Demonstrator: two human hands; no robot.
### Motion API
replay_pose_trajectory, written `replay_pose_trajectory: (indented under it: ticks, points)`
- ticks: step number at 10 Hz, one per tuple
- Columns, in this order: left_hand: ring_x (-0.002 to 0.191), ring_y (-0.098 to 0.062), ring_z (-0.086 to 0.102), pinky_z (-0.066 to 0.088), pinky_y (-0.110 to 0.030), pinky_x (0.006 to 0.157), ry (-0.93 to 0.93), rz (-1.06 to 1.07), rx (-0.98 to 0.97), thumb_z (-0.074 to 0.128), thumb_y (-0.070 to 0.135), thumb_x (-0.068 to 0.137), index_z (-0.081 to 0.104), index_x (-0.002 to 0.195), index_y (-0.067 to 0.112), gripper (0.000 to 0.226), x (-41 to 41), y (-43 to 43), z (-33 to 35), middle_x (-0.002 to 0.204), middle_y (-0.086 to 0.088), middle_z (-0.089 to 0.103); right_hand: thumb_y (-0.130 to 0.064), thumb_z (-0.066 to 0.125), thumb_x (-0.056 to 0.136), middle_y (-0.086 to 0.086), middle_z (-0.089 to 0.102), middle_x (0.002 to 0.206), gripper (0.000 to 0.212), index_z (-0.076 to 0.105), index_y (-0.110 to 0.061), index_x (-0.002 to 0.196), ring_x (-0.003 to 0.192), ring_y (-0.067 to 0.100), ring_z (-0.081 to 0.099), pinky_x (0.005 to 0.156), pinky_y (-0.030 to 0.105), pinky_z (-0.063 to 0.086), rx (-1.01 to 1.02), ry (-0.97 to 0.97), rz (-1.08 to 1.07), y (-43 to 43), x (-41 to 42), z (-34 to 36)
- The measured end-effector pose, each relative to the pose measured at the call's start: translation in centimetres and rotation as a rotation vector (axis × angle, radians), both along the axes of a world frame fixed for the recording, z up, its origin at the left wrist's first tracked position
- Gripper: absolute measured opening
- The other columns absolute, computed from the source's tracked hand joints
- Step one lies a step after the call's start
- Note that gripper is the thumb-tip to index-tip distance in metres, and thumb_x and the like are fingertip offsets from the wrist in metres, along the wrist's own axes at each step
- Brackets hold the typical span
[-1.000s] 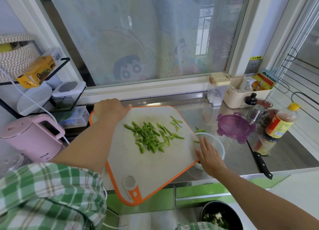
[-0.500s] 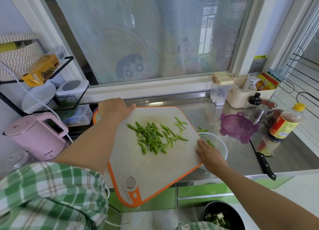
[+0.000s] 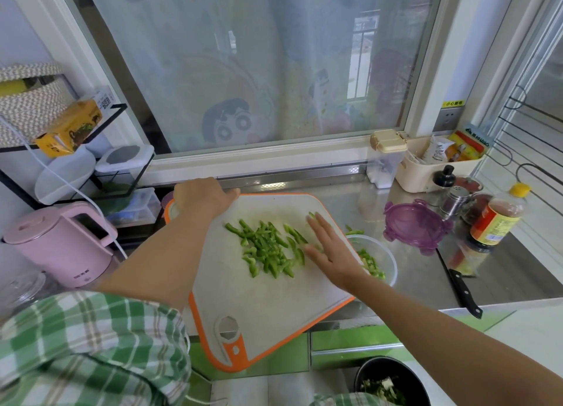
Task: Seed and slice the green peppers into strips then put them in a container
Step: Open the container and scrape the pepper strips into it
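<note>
A white cutting board with an orange rim point(image 3: 262, 311) is tilted, its right edge over a clear bowl point(image 3: 387, 262). My left hand point(image 3: 201, 197) grips the board's far left corner. A pile of green pepper strips point(image 3: 266, 250) lies in the middle of the board. My right hand point(image 3: 330, 250) is flat, fingers straight, on the board just right of the pile. Several strips point(image 3: 370, 262) lie in the bowl, and a few point(image 3: 353, 231) on the counter behind it.
A purple lid point(image 3: 414, 226) lies right of the bowl. A black-handled knife point(image 3: 460, 287) rests near the counter's front edge. Bottles and jars point(image 3: 495, 220) stand at the right, a pink kettle point(image 3: 61, 244) at the left, a black pot point(image 3: 393, 381) below.
My right hand has moved from the bowl's rim up onto the board, beside the strips. More strips now lie in the bowl. My left hand keeps its hold on the corner.
</note>
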State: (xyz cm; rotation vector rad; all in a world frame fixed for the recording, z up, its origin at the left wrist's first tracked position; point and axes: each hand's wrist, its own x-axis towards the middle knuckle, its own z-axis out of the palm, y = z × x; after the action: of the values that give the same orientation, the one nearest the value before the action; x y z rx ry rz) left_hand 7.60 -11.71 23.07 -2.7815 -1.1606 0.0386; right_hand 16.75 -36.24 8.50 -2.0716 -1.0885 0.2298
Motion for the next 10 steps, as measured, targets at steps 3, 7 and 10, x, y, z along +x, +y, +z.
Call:
replay_pose_trajectory:
  ticks: [3, 7, 10]
  points:
    - [0.113, -0.029, 0.058, 0.04, -0.036, 0.084, 0.019, -0.022, -0.004, 0.034, 0.069, 0.092, 0.065, 0.117, 0.015, 0.067, 0.7, 0.0, -0.5, 0.118, -0.007, 0.066, -0.054, 0.044, 0.091, -0.001, 0.027, 0.154, 0.057, 0.035, -0.035, 0.144, 0.14, 0.016, 0.027, 0.111, 0.042, 0.025, 0.193, -0.232, 0.309, 6.0, -5.1, 4.4]
    - [0.118, -0.031, 0.056, 0.042, -0.038, 0.091, 0.018, -0.022, -0.029, 0.036, 0.068, 0.093, 0.061, 0.122, 0.013, 0.068, 1.0, -0.1, -1.0, 0.125, -0.01, 0.062, -0.032, 0.045, 0.095, 0.003, 0.054, 0.112, 0.027, 0.058, -0.014, 0.111, 0.104, 0.022, 0.049, 0.088, 0.04, 0.044, 0.21, -0.311, 0.141, 4.5, -2.7, 1.1]
    - [0.119, -0.032, 0.055, 0.043, -0.039, 0.094, 0.039, -0.036, -0.019, 0.033, 0.069, 0.093, 0.061, 0.124, 0.012, 0.07, 1.0, 0.1, -1.1, 0.127, -0.01, 0.061, -0.026, 0.05, 0.091, 0.003, 0.054, 0.098, 0.019, 0.059, -0.013, 0.101, 0.089, 0.023, 0.049, 0.08, 0.03, 0.04, 0.157, -0.336, 0.034, 1.7, -0.6, -1.3]
